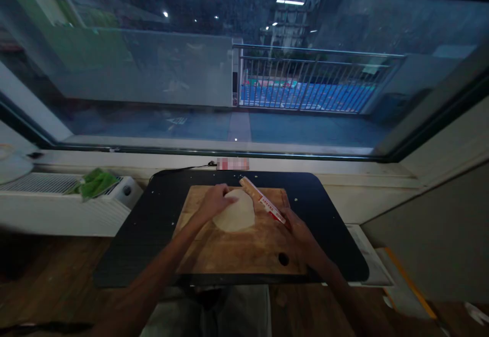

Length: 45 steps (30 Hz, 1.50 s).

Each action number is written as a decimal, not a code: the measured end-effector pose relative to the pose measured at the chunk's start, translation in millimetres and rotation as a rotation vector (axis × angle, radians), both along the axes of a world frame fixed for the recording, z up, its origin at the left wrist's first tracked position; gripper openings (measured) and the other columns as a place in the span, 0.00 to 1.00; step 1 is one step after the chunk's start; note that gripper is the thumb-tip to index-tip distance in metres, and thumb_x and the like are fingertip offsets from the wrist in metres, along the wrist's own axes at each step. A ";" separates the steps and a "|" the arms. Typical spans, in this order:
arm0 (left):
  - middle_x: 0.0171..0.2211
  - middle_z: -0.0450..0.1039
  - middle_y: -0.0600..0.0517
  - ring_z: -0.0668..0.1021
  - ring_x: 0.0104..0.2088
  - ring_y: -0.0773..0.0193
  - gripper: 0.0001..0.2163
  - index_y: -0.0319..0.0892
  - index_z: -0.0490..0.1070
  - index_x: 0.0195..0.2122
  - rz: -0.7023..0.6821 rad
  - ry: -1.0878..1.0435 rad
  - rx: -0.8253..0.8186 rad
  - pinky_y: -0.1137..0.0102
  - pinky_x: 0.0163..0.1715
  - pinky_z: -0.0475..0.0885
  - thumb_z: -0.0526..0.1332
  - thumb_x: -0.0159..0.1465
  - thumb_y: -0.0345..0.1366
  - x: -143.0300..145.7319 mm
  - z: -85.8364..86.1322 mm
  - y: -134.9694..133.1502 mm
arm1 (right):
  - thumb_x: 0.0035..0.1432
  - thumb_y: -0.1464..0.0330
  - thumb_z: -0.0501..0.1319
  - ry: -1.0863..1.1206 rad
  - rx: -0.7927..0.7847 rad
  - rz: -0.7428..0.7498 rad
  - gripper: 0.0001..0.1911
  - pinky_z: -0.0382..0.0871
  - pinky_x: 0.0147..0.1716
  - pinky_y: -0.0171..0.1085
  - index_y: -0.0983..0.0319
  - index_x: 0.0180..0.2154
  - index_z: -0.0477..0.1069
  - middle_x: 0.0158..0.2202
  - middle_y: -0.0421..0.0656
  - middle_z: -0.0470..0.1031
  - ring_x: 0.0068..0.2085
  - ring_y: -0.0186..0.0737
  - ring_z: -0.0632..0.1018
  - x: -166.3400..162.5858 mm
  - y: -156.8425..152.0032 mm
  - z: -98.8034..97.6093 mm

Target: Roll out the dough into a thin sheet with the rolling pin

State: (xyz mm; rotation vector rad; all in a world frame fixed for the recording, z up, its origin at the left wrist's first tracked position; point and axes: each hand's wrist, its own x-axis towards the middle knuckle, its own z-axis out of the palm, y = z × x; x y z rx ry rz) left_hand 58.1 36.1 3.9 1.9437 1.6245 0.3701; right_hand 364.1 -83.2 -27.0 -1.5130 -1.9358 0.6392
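Dough (239,214), one piece, lies mid-board towards the far side: pale, flat, smooth-looking, roughly round. Two hands on show! Left hand (216,202) sits curled at the dough's far-left rim, thumb over the top; whether it's pinching, can't tell. Right hand (298,227) is wrapped round the near end of one stick (263,201), tan with red-and-white print, slanting just beside the dough. One board (214,256), one dark surface (132,240) beneath, pale crumbs (295,199) scattered about.
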 end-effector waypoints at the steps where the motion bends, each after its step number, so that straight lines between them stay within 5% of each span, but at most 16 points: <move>1: 0.42 0.86 0.48 0.85 0.42 0.55 0.07 0.43 0.78 0.40 0.140 0.014 0.008 0.68 0.38 0.71 0.68 0.70 0.40 -2.3 -3.8 -9.8 | 0.77 0.61 0.56 0.012 0.003 -0.005 0.14 0.82 0.55 0.48 0.56 0.56 0.74 0.54 0.48 0.84 0.52 0.49 0.85 -8.6 3.8 -1.8; 4: 0.38 0.86 0.47 0.85 0.37 0.58 0.06 0.42 0.77 0.39 0.270 -0.046 -0.076 0.68 0.35 0.71 0.69 0.70 0.37 -4.8 -17.1 -44.0 | 0.77 0.62 0.57 -0.051 0.030 -0.024 0.15 0.81 0.56 0.49 0.55 0.58 0.76 0.53 0.47 0.85 0.52 0.50 0.85 -34.7 10.8 -3.5; 8: 0.32 0.84 0.49 0.85 0.32 0.59 0.08 0.42 0.79 0.41 0.167 -0.096 -0.237 0.68 0.34 0.71 0.65 0.74 0.40 -8.4 -24.4 -87.6 | 0.78 0.62 0.57 -0.181 0.030 -0.048 0.17 0.80 0.55 0.47 0.55 0.61 0.77 0.55 0.48 0.84 0.52 0.50 0.85 -71.0 7.5 2.8; 12: 0.35 0.85 0.46 0.85 0.38 0.54 0.13 0.44 0.79 0.35 0.084 0.028 -0.152 0.66 0.36 0.69 0.63 0.75 0.43 -31.6 -11.2 -107.1 | 0.79 0.64 0.58 -0.362 0.040 -0.045 0.19 0.79 0.56 0.46 0.55 0.64 0.77 0.60 0.49 0.83 0.57 0.52 0.83 -100.0 -6.3 12.1; 16: 0.40 0.84 0.44 0.84 0.43 0.49 0.17 0.45 0.80 0.42 0.295 0.144 0.137 0.61 0.40 0.74 0.54 0.79 0.46 -49.9 1.9 -93.0 | 0.80 0.65 0.57 -0.499 0.008 -0.031 0.21 0.77 0.57 0.47 0.56 0.67 0.76 0.60 0.50 0.83 0.59 0.53 0.81 -110.9 -16.5 17.2; 20: 0.58 0.80 0.38 0.79 0.60 0.43 0.14 0.41 0.79 0.54 0.132 0.205 0.427 0.52 0.61 0.76 0.56 0.78 0.39 -35.2 -7.1 -61.2 | 0.80 0.65 0.58 -0.576 0.031 -0.024 0.22 0.71 0.61 0.50 0.54 0.69 0.76 0.58 0.50 0.83 0.59 0.54 0.79 -104.7 -19.6 15.9; 26: 0.69 0.74 0.38 0.65 0.78 0.41 0.18 0.40 0.77 0.61 -0.145 0.264 0.424 0.42 0.78 0.60 0.55 0.75 0.29 -10.4 -25.9 -34.3 | 0.80 0.62 0.60 -0.592 0.132 -0.023 0.24 0.65 0.68 0.56 0.50 0.72 0.74 0.66 0.51 0.78 0.67 0.57 0.74 -91.3 -21.7 3.6; 35: 0.72 0.73 0.41 0.64 0.80 0.45 0.23 0.42 0.76 0.65 -0.326 0.325 0.399 0.44 0.81 0.57 0.56 0.71 0.25 -15.6 -25.3 -29.4 | 0.83 0.58 0.53 -0.624 0.164 -0.062 0.27 0.53 0.78 0.62 0.51 0.75 0.69 0.77 0.47 0.69 0.78 0.57 0.64 -98.5 -8.4 3.5; 41: 0.72 0.73 0.36 0.64 0.80 0.40 0.23 0.38 0.71 0.72 -0.129 0.311 0.503 0.42 0.77 0.64 0.52 0.80 0.38 -11.9 -38.8 -41.8 | 0.83 0.61 0.46 -0.687 0.204 -0.180 0.31 0.47 0.80 0.66 0.58 0.81 0.58 0.81 0.50 0.62 0.82 0.59 0.57 -97.9 19.2 0.0; 45: 0.74 0.69 0.34 0.60 0.82 0.41 0.26 0.37 0.68 0.75 -0.070 0.319 0.540 0.40 0.78 0.60 0.49 0.81 0.40 -3.1 -32.8 -21.8 | 0.83 0.58 0.45 -0.679 0.168 -0.197 0.32 0.50 0.78 0.69 0.58 0.80 0.59 0.80 0.54 0.63 0.82 0.62 0.58 -94.6 60.6 2.5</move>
